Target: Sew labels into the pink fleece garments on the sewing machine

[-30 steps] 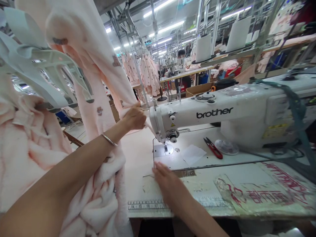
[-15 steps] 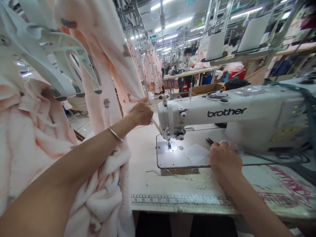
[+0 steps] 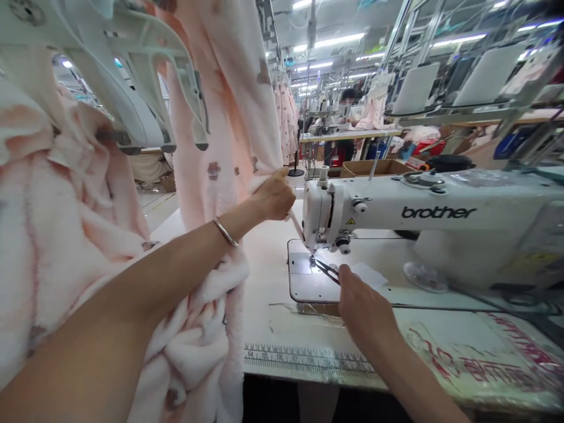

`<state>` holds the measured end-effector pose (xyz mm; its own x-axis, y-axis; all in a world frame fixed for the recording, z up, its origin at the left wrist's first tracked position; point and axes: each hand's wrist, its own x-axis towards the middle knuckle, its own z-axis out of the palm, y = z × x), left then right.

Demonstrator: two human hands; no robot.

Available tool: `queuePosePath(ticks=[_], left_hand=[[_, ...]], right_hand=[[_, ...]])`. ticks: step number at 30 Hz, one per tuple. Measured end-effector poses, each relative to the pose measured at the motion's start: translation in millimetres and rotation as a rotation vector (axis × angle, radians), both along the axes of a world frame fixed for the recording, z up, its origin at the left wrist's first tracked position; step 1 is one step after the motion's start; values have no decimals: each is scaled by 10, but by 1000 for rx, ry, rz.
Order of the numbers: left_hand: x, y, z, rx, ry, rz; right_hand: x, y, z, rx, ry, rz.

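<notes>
My left hand [image 3: 275,197] is closed on a fold of the pale pink fleece garment [image 3: 229,117] with small bear prints, holding it up just left of the white Brother sewing machine [image 3: 423,214] head. A silver bangle sits on that wrist. My right hand [image 3: 359,299] is closed on small thread snips [image 3: 326,271], whose dark blades point at the needle area above the metal needle plate [image 3: 304,279]. More pink fleece [image 3: 66,235] is heaped at my left and over the table edge.
A white plastic hanger carrier [image 3: 132,88] hangs overhead at the left. A printed ruler strip [image 3: 304,358] runs along the table's front edge. A clear bobbin disc [image 3: 420,276] lies by the machine base. Other sewing stations, hanging pink garments and a person are far behind.
My right hand went from the table front to the red-handled snips by the machine base, picked them up and brought them to the needle. My left hand kept holding the garment up.
</notes>
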<state>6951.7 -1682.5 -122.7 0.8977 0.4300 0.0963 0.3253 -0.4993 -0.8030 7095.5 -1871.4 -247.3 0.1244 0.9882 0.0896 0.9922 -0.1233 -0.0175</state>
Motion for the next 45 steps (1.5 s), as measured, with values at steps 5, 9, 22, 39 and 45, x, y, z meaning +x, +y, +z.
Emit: queuePosePath(ticks=[5, 9, 22, 39, 45], left_hand=[[-4, -1, -10, -9, -11, 6], [-9, -14, -5, -20, -14, 1], [-22, -48, -20, -20, -41, -22], [-55, -50, 7, -6, -38, -39], [-27, -33, 23, -1, -19, -91]], right_hand=[[-306, 171, -30, -8, -24, -62], [-372, 222, 2, -17, -34, -87], [-699, 411, 68, 73, -78, -139], [-462, 338, -41, 53, 492, -192], [-330, 194, -44, -101, 1287, -229]])
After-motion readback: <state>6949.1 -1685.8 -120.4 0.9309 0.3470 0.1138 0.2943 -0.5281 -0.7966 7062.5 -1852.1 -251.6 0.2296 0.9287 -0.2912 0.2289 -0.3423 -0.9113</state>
